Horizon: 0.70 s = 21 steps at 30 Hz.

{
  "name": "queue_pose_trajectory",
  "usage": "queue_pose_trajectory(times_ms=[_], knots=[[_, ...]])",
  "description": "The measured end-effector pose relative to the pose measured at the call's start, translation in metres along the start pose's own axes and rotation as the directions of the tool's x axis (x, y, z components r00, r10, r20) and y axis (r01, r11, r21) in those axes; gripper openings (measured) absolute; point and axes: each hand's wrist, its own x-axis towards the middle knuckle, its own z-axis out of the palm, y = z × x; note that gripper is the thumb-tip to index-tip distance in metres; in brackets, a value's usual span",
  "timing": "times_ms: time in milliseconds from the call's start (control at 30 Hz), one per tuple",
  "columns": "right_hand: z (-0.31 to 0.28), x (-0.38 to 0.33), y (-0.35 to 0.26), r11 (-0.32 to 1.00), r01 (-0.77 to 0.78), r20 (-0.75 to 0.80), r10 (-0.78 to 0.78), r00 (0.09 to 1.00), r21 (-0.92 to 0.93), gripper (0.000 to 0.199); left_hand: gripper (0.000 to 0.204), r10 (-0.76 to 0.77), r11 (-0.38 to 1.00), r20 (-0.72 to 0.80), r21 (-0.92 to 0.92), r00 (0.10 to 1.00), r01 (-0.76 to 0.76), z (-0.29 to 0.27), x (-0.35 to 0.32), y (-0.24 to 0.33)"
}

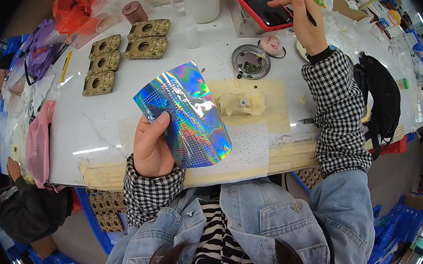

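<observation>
My left hand (pixel 152 145) pinches a shiny holographic sheet (pixel 194 116) between thumb and fingers; rows of small dots cover it. It is held up over the near part of the table. At the far right, my right hand (pixel 303 16) is over a phone (pixel 259 2) in a red case, its fingers above the dark screen. A thin dark stick-like tool (pixel 311 18) pokes out from that hand; its kind is unclear. Beyond the sheet, a block wrapped in yellowish tape (pixel 243 103) sits on the table. Small dots are scattered over a pale sheet (pixel 246 151) in front.
Several camouflage-patterned cases (pixel 100 64) with round holes lie at the left back. A white mug (pixel 202 3), a round dish of dark bits (pixel 250 62) and a pink round item (pixel 272 46) stand farther off. A black bag (pixel 384 97) is at right. Another person (pixel 27 200) sits at left.
</observation>
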Motion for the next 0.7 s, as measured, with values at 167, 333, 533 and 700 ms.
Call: queue_pose_trajectory(times_ms=[167,333,533,700], knots=[[0.0036,-0.0013,-0.0052,0.997,-0.079,0.039,0.079,0.996,-0.002,0.043,0.027,0.007,1.0,0.018,0.002,1.0,-0.007,-0.0028,-0.0005,-0.0004],[0.0051,-0.0018,-0.0023,1.0,-0.005,0.058,0.005,0.998,0.004,0.042,0.027,0.004,1.0,0.024,0.003,1.0,-0.004,-0.0036,0.0012,-0.0005],[0.0064,-0.001,0.0026,1.0,-0.001,0.076,0.002,0.997,-0.012,0.042,0.027,0.024,1.0,0.012,-0.002,1.0,-0.024,-0.0024,-0.0007,-0.0004],[0.0077,-0.0012,0.0004,1.0,-0.008,0.054,0.009,0.998,-0.016,0.041,0.027,0.021,1.0,0.023,-0.013,1.0,-0.02,-0.0021,-0.0003,-0.0008]])
